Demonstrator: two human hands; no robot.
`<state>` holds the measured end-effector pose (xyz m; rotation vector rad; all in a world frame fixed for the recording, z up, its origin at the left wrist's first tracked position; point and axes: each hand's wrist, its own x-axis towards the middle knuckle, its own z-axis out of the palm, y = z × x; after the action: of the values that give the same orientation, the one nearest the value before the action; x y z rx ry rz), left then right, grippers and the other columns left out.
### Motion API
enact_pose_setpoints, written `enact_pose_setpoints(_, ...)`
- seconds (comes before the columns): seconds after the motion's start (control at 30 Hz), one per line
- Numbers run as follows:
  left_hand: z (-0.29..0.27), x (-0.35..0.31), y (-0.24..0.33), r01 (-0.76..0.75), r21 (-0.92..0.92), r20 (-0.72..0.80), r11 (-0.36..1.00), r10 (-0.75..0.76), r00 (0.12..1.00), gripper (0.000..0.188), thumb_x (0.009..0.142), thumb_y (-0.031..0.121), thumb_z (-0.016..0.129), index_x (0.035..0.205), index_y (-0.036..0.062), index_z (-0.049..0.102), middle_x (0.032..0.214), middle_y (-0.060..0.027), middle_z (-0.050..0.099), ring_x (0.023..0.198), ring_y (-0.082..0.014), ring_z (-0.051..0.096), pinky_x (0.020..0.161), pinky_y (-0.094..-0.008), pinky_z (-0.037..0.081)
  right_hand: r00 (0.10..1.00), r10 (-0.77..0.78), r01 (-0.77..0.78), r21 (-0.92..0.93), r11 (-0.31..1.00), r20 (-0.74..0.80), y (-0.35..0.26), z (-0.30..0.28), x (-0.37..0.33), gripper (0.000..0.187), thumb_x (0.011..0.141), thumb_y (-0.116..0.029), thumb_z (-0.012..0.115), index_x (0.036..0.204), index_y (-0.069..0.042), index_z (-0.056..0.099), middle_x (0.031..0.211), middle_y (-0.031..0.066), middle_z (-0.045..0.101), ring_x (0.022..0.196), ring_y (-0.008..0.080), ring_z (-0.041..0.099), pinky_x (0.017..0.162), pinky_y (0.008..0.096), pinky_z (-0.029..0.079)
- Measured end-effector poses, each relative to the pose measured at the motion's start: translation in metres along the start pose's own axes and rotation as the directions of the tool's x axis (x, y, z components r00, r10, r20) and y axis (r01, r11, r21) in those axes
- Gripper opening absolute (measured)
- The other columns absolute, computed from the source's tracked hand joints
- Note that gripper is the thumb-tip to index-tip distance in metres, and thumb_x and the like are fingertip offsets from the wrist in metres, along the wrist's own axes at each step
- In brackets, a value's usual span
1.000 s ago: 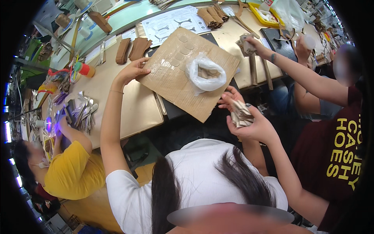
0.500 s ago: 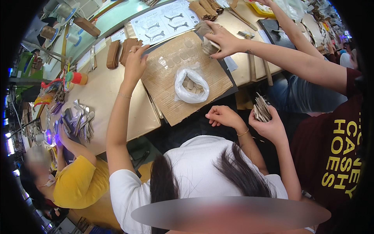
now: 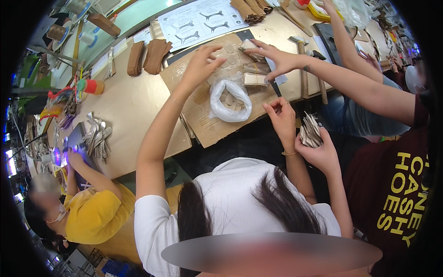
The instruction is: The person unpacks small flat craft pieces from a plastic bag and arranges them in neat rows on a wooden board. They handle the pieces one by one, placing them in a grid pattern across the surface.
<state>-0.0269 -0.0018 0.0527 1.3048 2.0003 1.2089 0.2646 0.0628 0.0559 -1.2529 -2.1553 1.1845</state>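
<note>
My left hand (image 3: pixel 210 62) hovers over the far part of a brown cardboard sheet (image 3: pixel 198 115), fingers bent and apart, holding nothing visible. Beneath and beside it lie several thin beige round pieces (image 3: pixel 231 59). My right hand (image 3: pixel 282 115) is raised at the sheet's right edge, fingers loosely bent with nothing visible in them. Between my hands sits an open white plastic bag (image 3: pixel 217 107) with more beige pieces (image 3: pixel 229 99) inside. A banded bundle of flat pale pieces (image 3: pixel 255 80) lies behind the bag. A co-worker's hand (image 3: pixel 281 60) touches another bundle (image 3: pixel 249 45) at the sheet's far right.
The co-worker's other hand (image 3: pixel 318 147) holds a fanned stack of flat pieces (image 3: pixel 310 131) close to my right forearm. Beyond the sheet are a printed drawing sheet (image 3: pixel 203 21), brown leather-like strips (image 3: pixel 157 56) and hammers (image 3: pixel 302 69). Another person in yellow (image 3: pixel 94 212) works at left.
My left hand has moved right over the round pieces. My right hand has risen to the sheet's edge. The co-worker's bundles have come down onto the sheet, one now released.
</note>
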Motion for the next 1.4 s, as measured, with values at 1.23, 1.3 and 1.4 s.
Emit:
enact_pose_setpoints(1.23,-0.001,-0.108,0.007,0.317,0.594,-0.33,0.739,-0.136,0.934,0.073,0.085,0.031,0.067,0.146,0.0142,0.032,0.15,-0.0245,0.021,0.134,-0.044,0.023,0.107,-0.0565,0.019,0.864,-0.391,0.481,-0.286,0.829,0.319,-0.022,0.012,0.102,0.075,0.06,-0.019,0.079,0.126,-0.007,0.046,0.116,0.0161,0.052,0.111,0.0352,0.048,0.098,0.0426,0.04)
enact_pose_setpoints(1.3,0.007,-0.137,0.009,0.422,0.553,-0.378,0.719,-0.235,0.895,0.076,0.086,0.031,0.067,0.148,0.0125,0.028,0.15,-0.0259,0.02,0.135,-0.043,0.022,0.107,-0.0568,0.019,0.878,-0.374,0.453,-0.261,0.852,0.3,-0.024,0.01,0.102,0.074,0.06,-0.019,0.078,0.126,-0.007,0.046,0.116,0.0168,0.052,0.111,0.0355,0.049,0.098,0.0424,0.04)
enact_pose_setpoints(1.4,0.012,-0.152,0.002,0.445,0.496,-0.361,0.746,-0.288,0.887,0.078,0.088,0.029,0.065,0.15,0.0104,0.021,0.15,-0.027,0.019,0.138,-0.0404,0.021,0.108,-0.0563,0.018,0.898,-0.357,0.419,-0.25,0.873,0.256,-0.032,0.005,0.102,0.075,0.062,-0.017,0.079,0.127,-0.004,0.044,0.118,0.0184,0.051,0.114,0.0356,0.048,0.1,0.0396,0.039)
